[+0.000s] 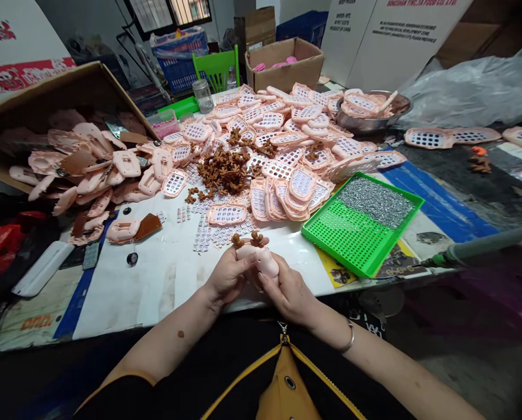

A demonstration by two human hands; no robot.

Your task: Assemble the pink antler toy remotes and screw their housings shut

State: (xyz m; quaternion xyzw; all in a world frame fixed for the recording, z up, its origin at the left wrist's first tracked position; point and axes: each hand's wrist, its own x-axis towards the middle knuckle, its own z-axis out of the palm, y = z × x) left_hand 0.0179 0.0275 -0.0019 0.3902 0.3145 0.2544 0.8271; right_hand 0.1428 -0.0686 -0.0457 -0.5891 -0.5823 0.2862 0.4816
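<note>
Both hands hold a pale pink plastic toy casing (267, 263) close to my body, at the table's front edge. Two small brown figure-like pieces (256, 238) stick up from its far end. My left hand (230, 271) grips the left side, thumb laid across the top. On the right side, my right hand (287, 291) is closed round the casing, its thumb along the surface. The fingers beneath are hidden. Just beyond lies a pink casing with button holes (227, 214), and behind it a heap of brown pieces (226, 169).
A green perforated tray (343, 233) with small silvery screws stands at right. Stacked pink casings (302, 184) adjoin it. At left, a tipped cardboard box (125, 96) spills casings with attached parts. A metal bowl (361, 123) sits far right; a power screwdriver-like tool (475, 251) lies near the right edge.
</note>
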